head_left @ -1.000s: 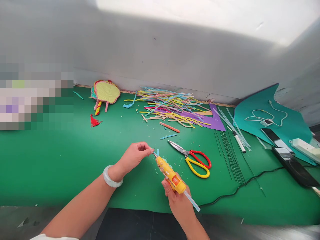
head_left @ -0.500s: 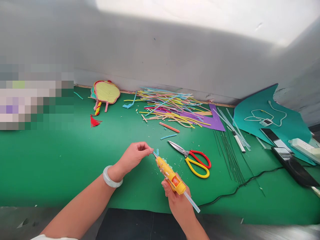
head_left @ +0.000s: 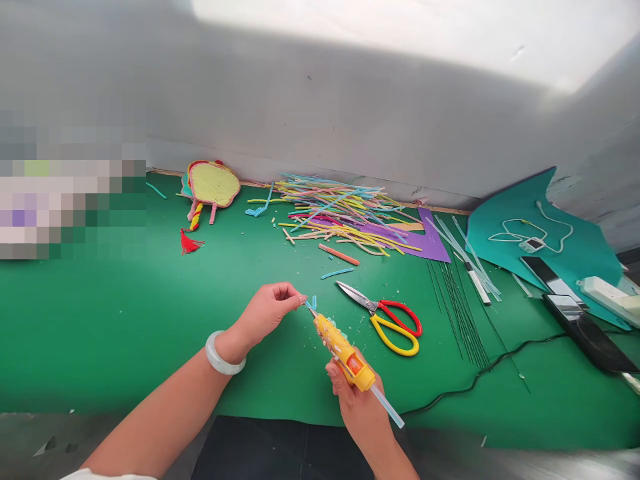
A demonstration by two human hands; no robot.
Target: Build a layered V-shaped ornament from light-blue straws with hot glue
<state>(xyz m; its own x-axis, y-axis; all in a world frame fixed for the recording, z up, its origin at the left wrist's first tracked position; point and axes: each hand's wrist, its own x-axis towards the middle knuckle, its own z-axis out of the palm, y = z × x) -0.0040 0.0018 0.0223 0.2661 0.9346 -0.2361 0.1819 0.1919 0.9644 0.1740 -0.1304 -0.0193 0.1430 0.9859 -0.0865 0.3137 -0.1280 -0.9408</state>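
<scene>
My right hand (head_left: 357,393) is wrapped round a yellow hot glue gun (head_left: 340,347), which has a clear glue stick (head_left: 387,405) poking out of its back end. The gun's metal nozzle points up and left, at a small bent light-blue strip (head_left: 314,303). Thumb and finger of my left hand (head_left: 273,310) pinch one end of that strip. Whether nozzle and strip touch is too small to tell. To the right of the gun lie scissors (head_left: 380,310) with one red and one yellow handle. Blue scraps and bits of dried glue are scattered under the gun.
Behind my hands is a heap of coloured strips (head_left: 340,207) on purple sheet. At back left lies a yellow fan-shaped piece (head_left: 215,185) with a red tassel (head_left: 190,243). Rightward are green wires (head_left: 463,320), a marker (head_left: 477,283), a phone (head_left: 575,320) and a black cord (head_left: 465,389).
The glue gun in my right hand has shifted slightly right, its nozzle drawing back a little along the blue strip. My left hand keeps its pinch almost in place.
</scene>
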